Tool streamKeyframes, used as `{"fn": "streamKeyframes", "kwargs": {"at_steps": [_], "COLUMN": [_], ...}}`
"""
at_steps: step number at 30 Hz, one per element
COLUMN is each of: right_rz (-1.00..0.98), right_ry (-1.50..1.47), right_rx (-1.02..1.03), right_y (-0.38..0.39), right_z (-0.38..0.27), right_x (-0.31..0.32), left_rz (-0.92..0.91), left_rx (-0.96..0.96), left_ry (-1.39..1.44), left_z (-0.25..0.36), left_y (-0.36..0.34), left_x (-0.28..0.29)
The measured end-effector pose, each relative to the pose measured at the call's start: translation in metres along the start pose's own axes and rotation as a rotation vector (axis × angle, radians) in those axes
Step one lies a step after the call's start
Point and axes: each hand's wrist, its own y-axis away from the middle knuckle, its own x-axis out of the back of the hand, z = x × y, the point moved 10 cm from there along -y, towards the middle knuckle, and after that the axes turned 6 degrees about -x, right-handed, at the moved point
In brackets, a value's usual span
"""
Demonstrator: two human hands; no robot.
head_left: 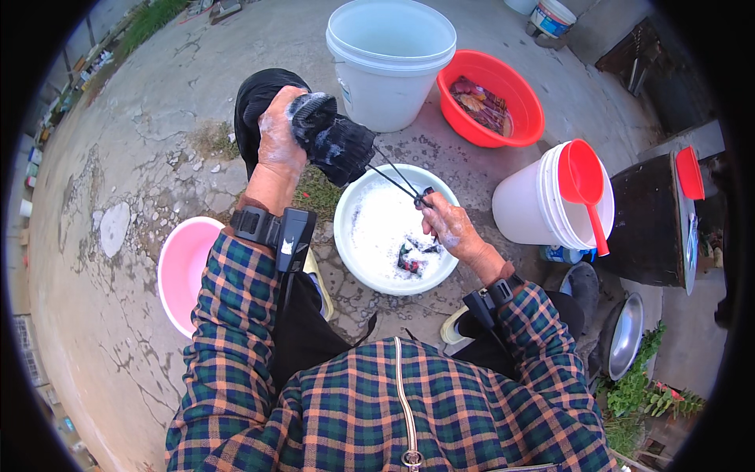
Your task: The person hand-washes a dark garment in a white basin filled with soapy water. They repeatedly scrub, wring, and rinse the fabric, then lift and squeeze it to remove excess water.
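My left hand (280,135) is closed around a bunched, wet black garment (340,149) with a ribbed band and streaks of lather. Part of the cloth hangs beyond the wrist on the far left side. Two thin black drawstrings (395,179) stretch from the band to my right hand (451,225), whose fingers pinch their ends. Below, between my feet, stands a pale green basin (341,230) full of white suds. A small dark and red piece of something (408,259) shows through the foam; its kind is unclear. Lather clings to both hands.
A pink basin (170,271) sits left. Beyond the suds stand a tall white bucket (385,94) and a red basin (525,118) holding patterned cloth. To the right are a white bucket (521,200) with a red dipper (580,175), a dark drum (643,220) and a metal bowl (627,337).
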Motion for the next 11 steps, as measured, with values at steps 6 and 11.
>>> {"fn": "streamKeyframes", "kwargs": {"at_steps": [6, 11], "right_rz": [-0.034, -0.043], "right_ry": [0.163, 0.259], "right_rx": [0.035, 0.006], "right_y": [-0.002, -0.007], "right_z": [0.013, 0.041], "right_x": [-0.007, -0.016], "left_rz": [0.025, 0.049], "left_rx": [-0.084, -0.143], "left_ry": [-0.035, -0.093], "left_z": [0.024, 0.041], "left_y": [-0.003, -0.008], "left_x": [0.019, 0.044]}}
